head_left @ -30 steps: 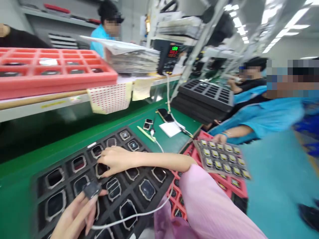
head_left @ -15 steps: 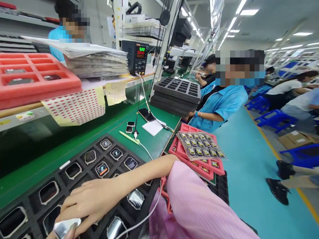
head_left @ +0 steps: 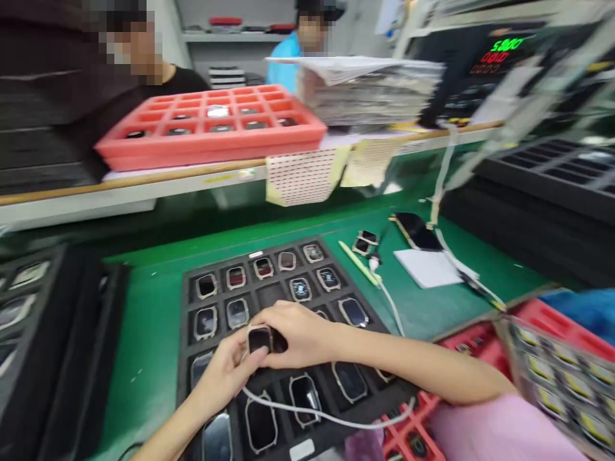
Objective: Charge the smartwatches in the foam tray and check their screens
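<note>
Both hands meet over the black foam tray, around a smartwatch body with a dark screen and a pale metal frame. My left hand grips it from the left, thumb across its lower front. On the other side my right hand has its fingers curled round the same watch. Beside the watch, a dark shape in my right palm is too shaded to make out. More smartwatch bodies lie in the tray's pockets, some with lit dials. A white cable loops below my hands.
A green pen, two small watches, a phone and white paper lie on the green table. Black trays stand left; red trays are right. The shelf holds a red foam tray. People sit beyond.
The view has swung left and down. My right hand, earlier low over the tray with a silvery piece at its fingers, now meets my left hand at the watch. My left hand has come clearly into view.
</note>
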Demonstrator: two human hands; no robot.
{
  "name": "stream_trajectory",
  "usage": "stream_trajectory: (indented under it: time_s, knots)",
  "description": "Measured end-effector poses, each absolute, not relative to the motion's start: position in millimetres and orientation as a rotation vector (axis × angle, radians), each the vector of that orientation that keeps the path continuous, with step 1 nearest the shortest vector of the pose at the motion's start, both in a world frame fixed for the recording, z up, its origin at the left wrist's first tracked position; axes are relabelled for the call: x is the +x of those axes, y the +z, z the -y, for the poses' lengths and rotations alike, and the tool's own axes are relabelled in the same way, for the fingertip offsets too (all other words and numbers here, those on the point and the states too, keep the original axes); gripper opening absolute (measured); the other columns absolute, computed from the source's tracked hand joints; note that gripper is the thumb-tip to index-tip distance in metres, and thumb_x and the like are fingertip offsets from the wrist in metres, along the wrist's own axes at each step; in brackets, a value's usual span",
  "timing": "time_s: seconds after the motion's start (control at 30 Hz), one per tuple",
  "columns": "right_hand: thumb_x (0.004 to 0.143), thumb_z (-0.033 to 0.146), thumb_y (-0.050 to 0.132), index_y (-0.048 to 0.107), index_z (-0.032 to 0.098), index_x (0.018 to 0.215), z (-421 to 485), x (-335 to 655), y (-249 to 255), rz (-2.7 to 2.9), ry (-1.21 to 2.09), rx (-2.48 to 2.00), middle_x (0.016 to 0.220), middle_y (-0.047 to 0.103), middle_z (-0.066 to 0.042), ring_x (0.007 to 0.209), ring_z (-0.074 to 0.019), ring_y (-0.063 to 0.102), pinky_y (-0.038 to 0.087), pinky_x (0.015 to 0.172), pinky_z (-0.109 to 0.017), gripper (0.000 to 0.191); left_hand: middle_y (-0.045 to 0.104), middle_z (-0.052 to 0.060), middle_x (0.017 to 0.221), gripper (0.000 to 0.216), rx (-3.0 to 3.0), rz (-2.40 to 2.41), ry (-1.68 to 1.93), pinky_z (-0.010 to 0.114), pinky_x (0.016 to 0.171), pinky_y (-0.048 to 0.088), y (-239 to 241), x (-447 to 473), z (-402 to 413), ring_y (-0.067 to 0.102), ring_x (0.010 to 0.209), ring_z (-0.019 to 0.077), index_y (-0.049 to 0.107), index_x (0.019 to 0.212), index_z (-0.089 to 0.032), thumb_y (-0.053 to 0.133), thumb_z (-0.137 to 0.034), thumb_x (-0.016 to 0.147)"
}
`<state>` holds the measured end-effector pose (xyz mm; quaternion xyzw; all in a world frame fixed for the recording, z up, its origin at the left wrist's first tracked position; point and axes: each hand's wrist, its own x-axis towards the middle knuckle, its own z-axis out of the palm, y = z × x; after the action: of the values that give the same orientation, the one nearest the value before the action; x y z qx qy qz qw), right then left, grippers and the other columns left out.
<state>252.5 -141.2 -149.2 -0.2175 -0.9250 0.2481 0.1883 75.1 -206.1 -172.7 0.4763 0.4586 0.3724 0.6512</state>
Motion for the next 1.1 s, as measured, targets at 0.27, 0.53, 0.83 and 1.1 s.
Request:
stream_trajectory:
  time_s: [0.27,0.53,0.83,1.1]
  knots:
    - [0.078,0.026,0.068,0.060,0.014,0.102,138.6,247.6,-148.4,2.587,0.764,-0.582,0.090,0.069,-0.007,0.080,-0.0206,0.062,0.048,0.076,-0.034,0.029,0.063,0.006,0.088,0.027,1.182,-0.957,0.891,0.030,0.079,0.042,-170.9,68.9,200.5,0.054,0.085,0.0206,0.065,0.093,-0.013,0.065,-0.038,0.082]
    - [0.076,0.032,0.071,0.047,0.015,0.122,137.3,250.6,-148.4,2.517,0.887,-0.692,0.114,0.062,-0.012,0.101,-0.0235,0.061,0.050,0.086,-0.037,0.054,0.046,-0.005,0.060,0.031,1.029,-0.954,0.863,0.021,0.046,0.030,-167.2,69.8,198.5,0.028,0.042,0.0048,0.064,0.092,-0.013,0.067,-0.042,0.080]
    - [0.085,0.033,0.060,0.057,0.010,0.113,138.9,247.9,-137.5,2.705,0.216,-0.557,0.107,0.064,-0.015,0.094,-0.0279,0.057,0.047,0.079,-0.043,0.036,0.057,0.001,0.078,0.033,1.082,-0.934,0.953,0.027,0.078,0.044,-169.9,71.2,197.3,0.054,0.082,0.0173,0.061,0.104,-0.015,0.068,-0.037,0.081]
    - [0.084,0.033,0.063,0.058,0.014,0.114,100.2,262.0,-138.5,2.536,0.323,-0.737,0.104,0.063,-0.012,0.096,-0.0260,0.055,0.047,0.086,-0.043,0.036,0.060,0.004,0.095,0.039,1.127,-0.894,0.852,0.023,0.061,0.037,-183.8,69.3,199.4,0.049,0.069,0.0110,0.052,0.117,-0.017,0.066,-0.029,0.083]
